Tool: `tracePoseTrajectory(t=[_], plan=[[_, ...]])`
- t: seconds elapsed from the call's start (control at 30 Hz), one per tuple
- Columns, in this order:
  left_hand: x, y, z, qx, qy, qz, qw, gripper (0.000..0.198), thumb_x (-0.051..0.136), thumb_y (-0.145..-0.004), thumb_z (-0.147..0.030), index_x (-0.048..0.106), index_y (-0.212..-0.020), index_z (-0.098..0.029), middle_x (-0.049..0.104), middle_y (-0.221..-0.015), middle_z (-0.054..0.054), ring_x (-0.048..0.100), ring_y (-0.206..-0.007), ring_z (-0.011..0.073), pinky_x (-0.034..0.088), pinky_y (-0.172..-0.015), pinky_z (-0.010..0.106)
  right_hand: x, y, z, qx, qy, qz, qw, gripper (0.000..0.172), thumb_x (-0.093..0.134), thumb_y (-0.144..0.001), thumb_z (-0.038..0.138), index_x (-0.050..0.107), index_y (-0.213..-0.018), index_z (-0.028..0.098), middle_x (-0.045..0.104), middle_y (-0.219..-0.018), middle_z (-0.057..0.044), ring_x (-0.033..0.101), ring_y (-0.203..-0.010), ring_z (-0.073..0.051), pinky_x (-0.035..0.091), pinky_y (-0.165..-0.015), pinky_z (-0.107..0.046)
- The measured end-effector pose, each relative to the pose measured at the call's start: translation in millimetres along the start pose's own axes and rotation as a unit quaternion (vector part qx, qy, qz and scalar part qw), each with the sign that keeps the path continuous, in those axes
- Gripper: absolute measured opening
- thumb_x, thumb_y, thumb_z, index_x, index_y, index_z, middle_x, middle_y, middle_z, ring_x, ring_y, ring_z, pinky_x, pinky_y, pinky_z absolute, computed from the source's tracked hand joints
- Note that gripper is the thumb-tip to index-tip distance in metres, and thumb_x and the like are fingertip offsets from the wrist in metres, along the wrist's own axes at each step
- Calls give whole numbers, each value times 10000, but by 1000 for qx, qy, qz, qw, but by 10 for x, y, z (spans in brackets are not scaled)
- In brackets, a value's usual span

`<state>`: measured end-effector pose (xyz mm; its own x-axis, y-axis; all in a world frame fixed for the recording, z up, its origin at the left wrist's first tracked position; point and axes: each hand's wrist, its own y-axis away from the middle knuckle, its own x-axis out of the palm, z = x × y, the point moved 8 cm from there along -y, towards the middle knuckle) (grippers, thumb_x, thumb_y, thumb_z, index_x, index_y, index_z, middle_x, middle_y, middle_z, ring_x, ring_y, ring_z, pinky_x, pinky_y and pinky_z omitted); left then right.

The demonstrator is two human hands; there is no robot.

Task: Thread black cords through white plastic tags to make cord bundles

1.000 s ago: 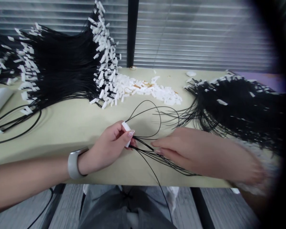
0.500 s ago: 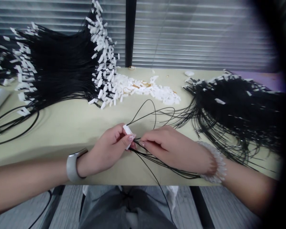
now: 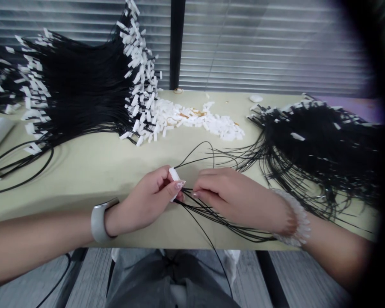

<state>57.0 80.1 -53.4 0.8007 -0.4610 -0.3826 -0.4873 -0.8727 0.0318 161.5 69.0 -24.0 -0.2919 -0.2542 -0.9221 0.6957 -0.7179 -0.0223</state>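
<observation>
**Close work above the middle of the worktop (image 3: 93, 169)**

The pale worktop spans the whole scene, and what a load it carries! Back left, a great stack of black cables (image 3: 86, 85), bristling with white ends on both sides. Over on the right, a broad heap of black wires (image 3: 317, 141), thin strands straggling toward the centre.

Now the hands: left hand (image 3: 147, 196) in from one side, right hand (image 3: 240, 199) facing it, fingertips near but apart. Behind them lies a pile of white pieces (image 3: 223, 128), butting up against the cable stack. In front, a spray of wires (image 3: 208, 210) sweeps rightward beneath the right hand, one strand dropping past the worktop's edge.

Grey band (image 3: 98, 222) on the left wrist, clear beaded bracelet (image 3: 293, 218) on the right. The right fingers are bunched narrow beside the wires; whether they grip one, you cannot tell from here.

And smallest of all, the white connector (image 3: 174, 174): tilted, pinched firmly between left thumb and fingers, wires streaming out of its right side!
</observation>
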Motion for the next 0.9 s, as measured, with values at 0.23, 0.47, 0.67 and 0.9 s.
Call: tracePoseTrajectory(t=[0.23,0.47,0.67,0.9], plan=[[-7,-1,4,0,1,-2,1000,215,421,-884,-303,517,-787,-136,601,-713,-3,556,-669,91,439,-636,200,97,-3,-45,19,53,17,998,208,361,-885,215,552,-813,176,569,-759,-18,531,-737,-141,360,-665,-261],[-5,-13,-5,-4,-2,-3,1000,218,421,-886,-311,515,-791,-139,602,-723,-7,556,-681,87,434,-644,198,120,10,-84,25,72,23,997,157,375,-872,179,525,-825,190,570,-776,1,530,-731,-137,344,-639,-253],[-26,-12,-8,-5,-5,-6,1000,224,418,-885,-316,514,-784,-141,599,-723,-4,553,-679,95,432,-641,211,118,6,-61,26,96,20,995,169,357,-885,197,507,-808,184,562,-743,1,516,-696,-126,305,-603,-248],[-27,0,21,-20,10,-11,1000,217,428,-880,-329,507,-778,-154,604,-712,-12,559,-679,96,436,-654,218,-21,55,-51,45,176,15,983,175,398,-826,229,499,-690,185,546,-644,11,460,-567,-110,222,-525,-250]])
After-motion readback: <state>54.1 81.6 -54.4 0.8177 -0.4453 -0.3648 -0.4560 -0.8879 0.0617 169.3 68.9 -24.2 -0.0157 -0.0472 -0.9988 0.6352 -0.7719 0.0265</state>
